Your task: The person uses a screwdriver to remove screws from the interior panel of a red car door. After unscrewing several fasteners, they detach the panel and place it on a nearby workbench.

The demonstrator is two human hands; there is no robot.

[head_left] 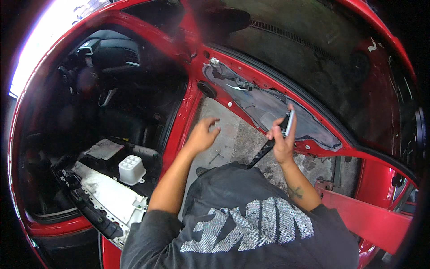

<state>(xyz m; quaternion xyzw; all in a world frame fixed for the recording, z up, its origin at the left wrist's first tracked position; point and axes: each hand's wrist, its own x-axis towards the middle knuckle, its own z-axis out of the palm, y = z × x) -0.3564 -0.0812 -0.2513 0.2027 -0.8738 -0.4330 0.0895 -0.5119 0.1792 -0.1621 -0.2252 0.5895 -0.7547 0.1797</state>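
My right hand (283, 145) is closed around a long, narrow black trim piece (261, 154) with a silver edge on its upper part. The piece slants, its lower end reaching down near the front of my dark shirt. My left hand (204, 136) hangs beside the door opening with its fingers apart and slightly bent, and nothing shows in it. Beyond the right hand stands the open red car door (309, 147). Its inner panel is off, and a greyish plastic sheet (268, 105) covers the door's inside.
A removed door panel (109, 193), its white back facing up, lies across the seat at left. On it stands a white plastic box (131, 170) with small compartments. A thin metal tool (216, 156) lies on the concrete floor. A red beam (371, 219) juts in at lower right.
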